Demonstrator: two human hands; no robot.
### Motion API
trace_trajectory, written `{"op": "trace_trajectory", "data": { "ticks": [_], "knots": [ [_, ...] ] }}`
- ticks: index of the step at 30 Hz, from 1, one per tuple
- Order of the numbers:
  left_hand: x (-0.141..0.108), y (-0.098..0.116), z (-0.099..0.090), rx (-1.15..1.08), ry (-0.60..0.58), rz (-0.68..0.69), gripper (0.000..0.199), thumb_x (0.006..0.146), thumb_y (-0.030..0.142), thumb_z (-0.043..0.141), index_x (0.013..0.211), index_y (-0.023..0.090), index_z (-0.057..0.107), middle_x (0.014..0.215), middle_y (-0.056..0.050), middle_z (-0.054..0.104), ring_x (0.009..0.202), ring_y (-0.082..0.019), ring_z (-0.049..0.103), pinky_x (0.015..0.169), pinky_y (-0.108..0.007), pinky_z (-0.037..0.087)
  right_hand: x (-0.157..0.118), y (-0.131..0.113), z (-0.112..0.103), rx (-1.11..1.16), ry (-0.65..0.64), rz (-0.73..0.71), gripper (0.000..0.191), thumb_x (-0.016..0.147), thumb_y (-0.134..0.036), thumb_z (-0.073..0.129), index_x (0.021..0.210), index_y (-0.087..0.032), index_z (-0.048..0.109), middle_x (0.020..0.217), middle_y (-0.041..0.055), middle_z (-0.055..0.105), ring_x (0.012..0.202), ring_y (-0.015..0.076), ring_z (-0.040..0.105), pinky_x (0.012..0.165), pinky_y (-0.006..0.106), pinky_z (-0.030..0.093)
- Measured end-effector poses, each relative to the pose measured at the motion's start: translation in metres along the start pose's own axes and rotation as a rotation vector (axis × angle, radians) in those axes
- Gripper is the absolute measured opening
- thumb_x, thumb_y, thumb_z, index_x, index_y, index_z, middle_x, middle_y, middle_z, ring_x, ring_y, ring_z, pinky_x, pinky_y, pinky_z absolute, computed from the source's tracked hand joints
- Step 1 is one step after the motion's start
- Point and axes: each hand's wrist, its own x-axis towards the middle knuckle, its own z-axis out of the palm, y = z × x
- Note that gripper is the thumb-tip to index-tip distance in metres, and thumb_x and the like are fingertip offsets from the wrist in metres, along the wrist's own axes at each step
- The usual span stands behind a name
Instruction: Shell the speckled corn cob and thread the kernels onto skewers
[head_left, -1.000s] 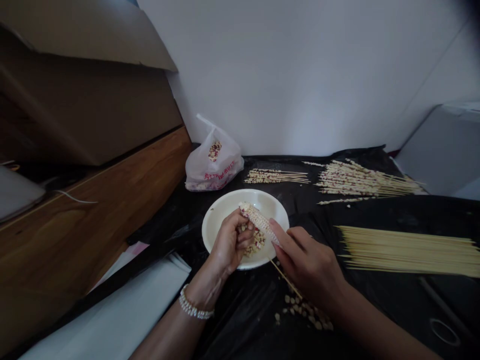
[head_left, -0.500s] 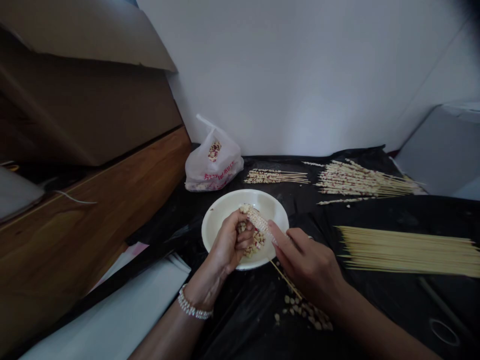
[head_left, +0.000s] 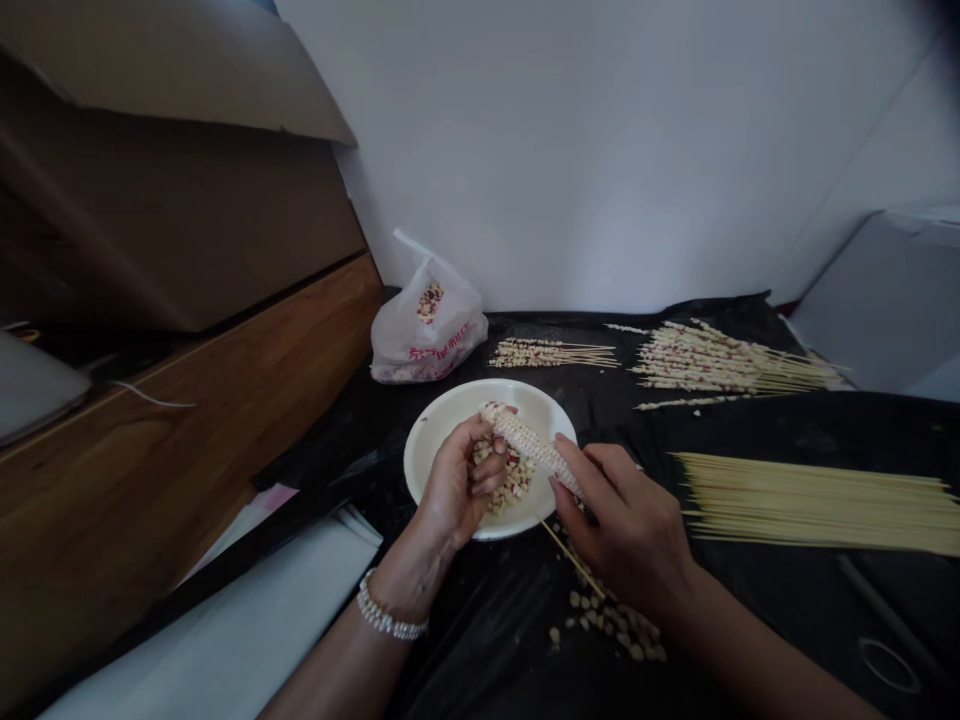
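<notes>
The left hand held the far end of the corn cob in curled fingers, while the right hand gripped its near end between thumb and fingers. The corn cob was over the white bowl, pointing from ten o'clock to four. Loose kernels lay at the bowl's five o'clock, bare sticks at three, and a plastic bag at eleven.

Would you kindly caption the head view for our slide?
Left hand and right hand hold a corn cob over a white bowl of loose kernels.
</notes>
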Motion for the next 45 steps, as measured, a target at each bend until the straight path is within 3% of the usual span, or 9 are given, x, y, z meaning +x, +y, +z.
{"op": "trace_trajectory", "data": {
  "ticks": [5,13,19,22,27,38,45],
  "knots": [
    [0.0014,0.0,-0.0009,-0.024,-0.008,-0.019,0.015,0.073,0.02,0.064,0.082,0.014,0.054,0.063,0.004,0.048,0.04,0.0,0.02,0.036,-0.013,0.011,-0.0026,0.0006,0.0014,0.007,-0.03,-0.021,0.033,0.098,-0.02,0.054,0.127,-0.007,0.061,0.093,0.0105,0.067,0.067,0.0155,0.064,0.055,0.026,0.051],
    [0.0042,0.0004,-0.0048,-0.048,-0.048,-0.03,0.016,0.067,0.012,0.06,0.08,0.015,0.051,0.062,0.005,0.045,0.04,0.0,0.019,0.035,-0.012,0.012,-0.0053,-0.0014,0.0047,0.096,-0.089,0.0,0.053,0.098,-0.019,0.051,0.15,-0.012,0.041,0.097,0.01,0.068,0.071,0.0164,0.068,0.056,0.023,0.055],
    [0.0031,-0.0001,-0.0044,-0.028,-0.034,-0.015,0.017,0.066,0.012,0.061,0.081,0.014,0.052,0.063,0.005,0.046,0.04,0.0,0.02,0.035,-0.012,0.013,-0.0061,-0.0007,0.0056,0.157,-0.123,0.034,0.05,0.099,-0.019,0.05,0.148,-0.012,0.043,0.098,0.0104,0.069,0.071,0.0172,0.068,0.059,0.026,0.057],
    [0.0022,-0.0005,-0.0029,-0.026,-0.049,-0.014,0.017,0.072,0.022,0.066,0.08,0.013,0.054,0.064,0.005,0.047,0.041,0.0,0.02,0.035,-0.012,0.013,-0.0049,-0.0009,0.0051,0.171,-0.108,0.033,0.047,0.099,-0.018,0.05,0.145,-0.01,0.046,0.096,0.0112,0.069,0.07,0.0175,0.068,0.059,0.027,0.058],
    [0.0033,-0.0035,-0.0009,0.084,-0.009,0.03,0.036,0.076,0.04,0.077,0.082,0.013,0.055,0.062,0.006,0.046,0.041,0.002,0.019,0.035,-0.012,0.011,-0.0042,-0.0014,0.0059,0.211,-0.099,0.065,0.041,0.098,-0.018,0.051,0.138,-0.009,0.052,0.097,0.0129,0.069,0.075,0.0194,0.069,0.062,0.029,0.059],
    [0.0037,-0.0062,0.0007,0.179,-0.022,0.106,0.045,0.065,0.037,0.087,0.083,0.014,0.052,0.062,0.008,0.047,0.042,0.002,0.025,0.037,-0.012,0.016,-0.0058,0.0012,0.0076,0.295,-0.113,0.126,0.04,0.099,-0.021,0.051,0.138,-0.011,0.051,0.095,0.0114,0.067,0.077,0.0205,0.068,0.068,0.033,0.06],
    [0.0043,-0.0064,-0.0007,0.236,-0.024,0.103,0.043,0.069,0.039,0.083,0.086,0.015,0.052,0.064,0.007,0.048,0.042,0.001,0.024,0.039,-0.015,0.012,-0.0048,0.0019,0.0063,0.248,-0.124,0.101,0.04,0.098,-0.02,0.051,0.137,-0.009,0.053,0.09,0.0101,0.066,0.074,0.0201,0.068,0.063,0.03,0.058]
  ]
}}
